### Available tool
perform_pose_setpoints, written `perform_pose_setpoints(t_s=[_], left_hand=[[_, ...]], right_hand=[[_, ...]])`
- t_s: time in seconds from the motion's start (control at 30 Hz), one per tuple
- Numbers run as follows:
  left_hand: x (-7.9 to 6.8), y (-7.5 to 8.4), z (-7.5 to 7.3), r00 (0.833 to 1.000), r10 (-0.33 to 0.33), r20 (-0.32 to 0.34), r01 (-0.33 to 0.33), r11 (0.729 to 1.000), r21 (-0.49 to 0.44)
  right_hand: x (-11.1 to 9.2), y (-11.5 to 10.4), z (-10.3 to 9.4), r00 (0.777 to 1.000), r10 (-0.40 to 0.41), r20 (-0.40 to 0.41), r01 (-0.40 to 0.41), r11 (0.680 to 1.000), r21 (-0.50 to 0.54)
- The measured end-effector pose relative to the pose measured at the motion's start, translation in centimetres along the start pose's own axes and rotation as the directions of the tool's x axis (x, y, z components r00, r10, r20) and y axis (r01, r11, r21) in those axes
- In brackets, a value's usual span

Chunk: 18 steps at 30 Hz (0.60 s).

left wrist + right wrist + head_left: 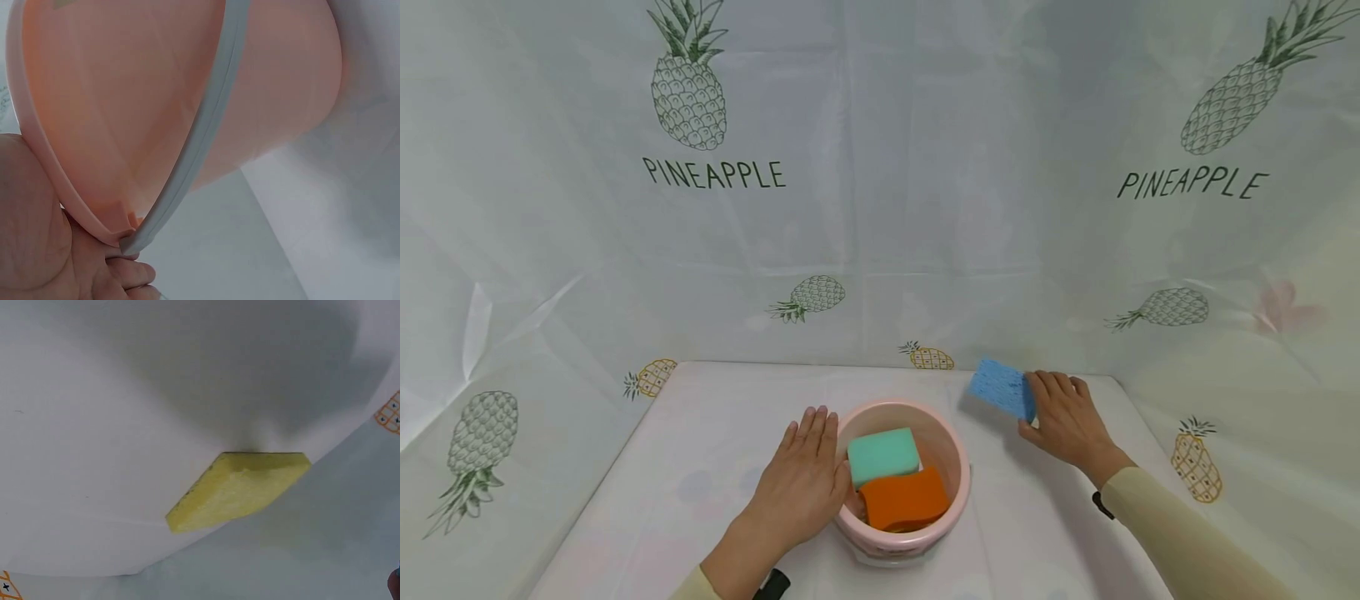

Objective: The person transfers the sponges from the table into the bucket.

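Note:
In the head view my right hand (1067, 417) pinches a blue sponge (1002, 389) by its right end, near the table's back edge. At the right border of the right wrist view only a fingertip (394, 586) shows. That view also has a yellow sponge (240, 490) by the table edge; the head view does not show it. My left hand (801, 487) rests with straight fingers against the left rim of a pink bucket (955, 442). A mint green sponge (883, 456) and an orange sponge (906, 500) lie inside; the bucket's bottom is mostly hidden.
The bucket's grey handle (212, 119) hangs down over its side. A white table (715, 417) carries the bucket. Behind and beside it hangs a pale sheet (925, 208) printed with pineapples.

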State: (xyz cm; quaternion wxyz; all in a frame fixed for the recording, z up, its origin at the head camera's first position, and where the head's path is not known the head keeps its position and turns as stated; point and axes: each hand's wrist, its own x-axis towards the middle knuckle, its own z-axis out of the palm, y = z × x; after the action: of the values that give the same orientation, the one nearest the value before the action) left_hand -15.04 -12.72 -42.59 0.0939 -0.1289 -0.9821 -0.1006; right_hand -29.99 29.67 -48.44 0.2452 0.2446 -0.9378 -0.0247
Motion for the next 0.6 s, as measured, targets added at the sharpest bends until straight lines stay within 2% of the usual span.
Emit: perform_pose_setpoints(t_s=[0.17, 0.33, 0.6], left_hand=[[0.0, 0.0, 0.0, 1.000, -0.001, 0.003, 0.001, 1.000, 0.006], [0.0, 0.0, 0.0, 1.000, -0.003, 0.007, 0.003, 1.000, 0.006], [-0.1, 0.0, 0.1, 1.000, 0.012, -0.016, -0.012, 1.000, 0.001]], right_hand=[[0.9, -1.0, -1.2, 0.999, 0.005, -0.037, -0.004, 1.000, 0.027], [2.3, -2.6, -3.2, 0.998, 0.019, -0.064, -0.015, 0.998, 0.065], [4.4, -6.8, -7.3, 0.999, -0.026, -0.047, 0.034, 0.986, 0.165]])
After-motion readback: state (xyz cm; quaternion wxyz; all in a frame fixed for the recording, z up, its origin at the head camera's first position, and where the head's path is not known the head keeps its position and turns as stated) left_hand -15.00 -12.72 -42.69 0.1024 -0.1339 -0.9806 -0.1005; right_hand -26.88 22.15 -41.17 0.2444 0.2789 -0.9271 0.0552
